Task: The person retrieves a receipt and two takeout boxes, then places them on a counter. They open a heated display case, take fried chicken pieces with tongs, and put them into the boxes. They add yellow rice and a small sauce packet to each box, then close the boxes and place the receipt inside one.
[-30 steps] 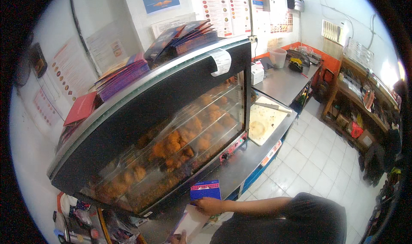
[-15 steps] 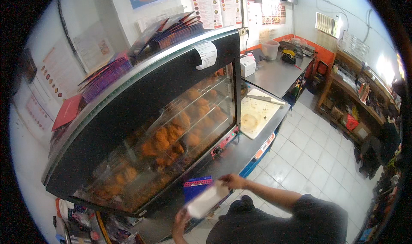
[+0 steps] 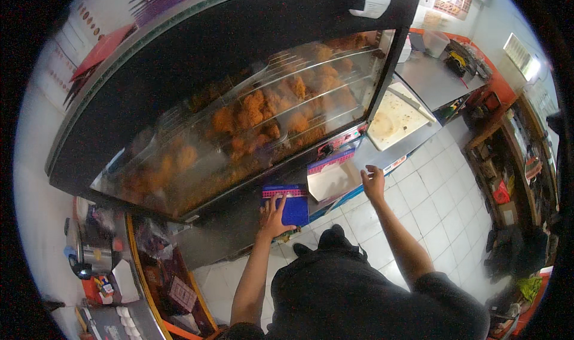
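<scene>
Left hand (image 3: 274,219): grip apart, fingers spread on top of the blue carton (image 3: 297,210), which lies near the front edge of the steel surface (image 3: 209,239). The blue carton appears not yet opened; whether it is folded flat cannot be told.

Just right of it, the white-lined carton (image 3: 335,181) is open, its interior upward. Opening is therefore done here; filling and closing are not—no food shows inside.

Right hand (image 3: 373,183): grip apart, fingers partly curled, just beside the open carton's right end. Contact cannot be confirmed.

Surface and room, left to right: a metal pot (image 3: 97,259) stands at far left. The black-framed display cabinet (image 3: 209,59) occupies the surface behind the cartons, with fried chicken (image 3: 254,108) on wire racks. To its right lies a stained cutting board (image 3: 385,124) bearing a knife (image 3: 412,105). Beyond the white-tiled floor (image 3: 412,187) stands a wooden shelf unit (image 3: 478,139).
</scene>
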Demonstrator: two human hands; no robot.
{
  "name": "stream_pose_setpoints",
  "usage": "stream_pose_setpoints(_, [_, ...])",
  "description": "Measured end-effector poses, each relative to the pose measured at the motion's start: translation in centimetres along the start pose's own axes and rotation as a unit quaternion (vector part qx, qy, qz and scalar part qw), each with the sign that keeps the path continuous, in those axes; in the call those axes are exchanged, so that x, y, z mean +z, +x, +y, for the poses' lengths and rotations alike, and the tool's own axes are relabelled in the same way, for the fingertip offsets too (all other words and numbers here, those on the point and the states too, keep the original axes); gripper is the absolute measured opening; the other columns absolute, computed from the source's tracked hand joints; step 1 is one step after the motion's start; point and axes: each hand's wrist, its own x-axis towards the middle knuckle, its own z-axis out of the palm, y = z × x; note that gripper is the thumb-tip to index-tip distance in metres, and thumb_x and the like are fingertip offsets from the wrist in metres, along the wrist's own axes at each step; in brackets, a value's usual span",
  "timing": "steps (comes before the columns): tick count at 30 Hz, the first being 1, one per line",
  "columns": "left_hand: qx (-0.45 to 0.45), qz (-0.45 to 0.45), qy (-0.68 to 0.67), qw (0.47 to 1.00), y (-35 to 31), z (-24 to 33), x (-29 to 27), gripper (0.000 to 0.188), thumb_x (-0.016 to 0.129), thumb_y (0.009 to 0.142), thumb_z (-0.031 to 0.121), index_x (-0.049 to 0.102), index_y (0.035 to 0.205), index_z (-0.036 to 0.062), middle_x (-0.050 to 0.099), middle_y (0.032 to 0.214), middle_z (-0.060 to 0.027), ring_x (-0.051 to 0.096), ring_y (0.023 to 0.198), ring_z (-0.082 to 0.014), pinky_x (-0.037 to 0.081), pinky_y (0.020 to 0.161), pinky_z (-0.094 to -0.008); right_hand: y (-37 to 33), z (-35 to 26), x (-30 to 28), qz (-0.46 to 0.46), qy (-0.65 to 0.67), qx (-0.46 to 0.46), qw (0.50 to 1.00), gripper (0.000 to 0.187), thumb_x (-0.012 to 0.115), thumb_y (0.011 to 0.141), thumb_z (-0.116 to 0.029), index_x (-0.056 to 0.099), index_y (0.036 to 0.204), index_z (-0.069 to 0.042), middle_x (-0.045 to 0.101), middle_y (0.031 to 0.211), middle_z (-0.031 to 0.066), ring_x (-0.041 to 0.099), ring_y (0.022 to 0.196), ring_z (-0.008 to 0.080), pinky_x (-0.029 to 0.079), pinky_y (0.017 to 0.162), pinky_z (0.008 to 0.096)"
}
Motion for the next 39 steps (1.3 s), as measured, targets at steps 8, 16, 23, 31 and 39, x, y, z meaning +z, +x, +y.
stream_pose_setpoints(8, [-0.067,-0.038,0.069,0.995,1.7,0.9,-1.6,0.115,0.097,0.058,0.049,0.044,0.151,0.0078,0.048,0.147,-0.0165,0.042,0.139,-0.0370,0.035,0.114,-0.0543,-11.0,-8.2,3.5,-0.384,0.136,-0.062,0.911,0.014,0.067,0.095,-0.005,0.070,0.105,0.004,0.072,0.082,0.0123,0.069,0.071,0.0166,0.055,0.064,0.0329])
stream_pose_setpoints(16, [-0.098,0.052,-0.113,0.987,-5.5,0.4,-0.8,0.046,0.077,0.088,0.014,0.058,0.129,0.0032,0.061,0.126,-0.0228,0.061,0.116,-0.0428,0.049,0.095,-0.0517,-14.1,-15.3,5.9,-0.315,0.123,-0.171,0.926,0.016,0.062,0.094,-0.009,0.067,0.105,0.002,0.064,0.108,0.0211,0.059,0.107,0.0412,0.050,0.091,0.0501])
stream_pose_setpoints(23, [-0.094,0.166,-0.003,0.982,-10.9,3.6,-5.0,0.043,0.080,0.082,0.017,0.059,0.117,0.0031,0.057,0.124,-0.0191,0.059,0.113,-0.0415,0.048,0.091,-0.0534,-14.0,-17.4,7.3,-0.518,0.081,-0.163,0.836,0.038,0.064,0.097,-0.033,0.068,0.108,0.003,0.068,0.108,0.0250,0.064,0.101,0.0435,0.051,0.089,0.0513])
stream_pose_setpoints(31, [-0.019,0.131,0.115,0.984,-13.7,6.0,-6.2,0.053,0.085,0.078,0.034,0.062,0.117,0.0080,0.059,0.114,-0.0127,0.060,0.111,-0.0361,0.046,0.096,-0.0507,-15.3,-18.2,9.0,-0.399,0.104,-0.356,0.839,0.031,0.072,0.091,-0.037,0.076,0.108,-0.011,0.075,0.097,0.0210,0.073,0.086,0.0365,0.057,0.082,0.0473])
stream_pose_setpoints(39, [-0.075,0.174,0.199,0.962,-19.2,1.3,-2.2,0.035,0.062,0.100,0.018,0.061,0.132,0.0025,0.066,0.119,-0.0164,0.061,0.107,-0.0353,0.052,0.094,-0.0466,-14.4,-19.6,8.8,-0.583,0.006,-0.225,0.781,0.029,0.068,0.090,-0.026,0.071,0.100,0.001,0.072,0.092,0.0258,0.073,0.087,0.0431,0.058,0.076,0.0515])
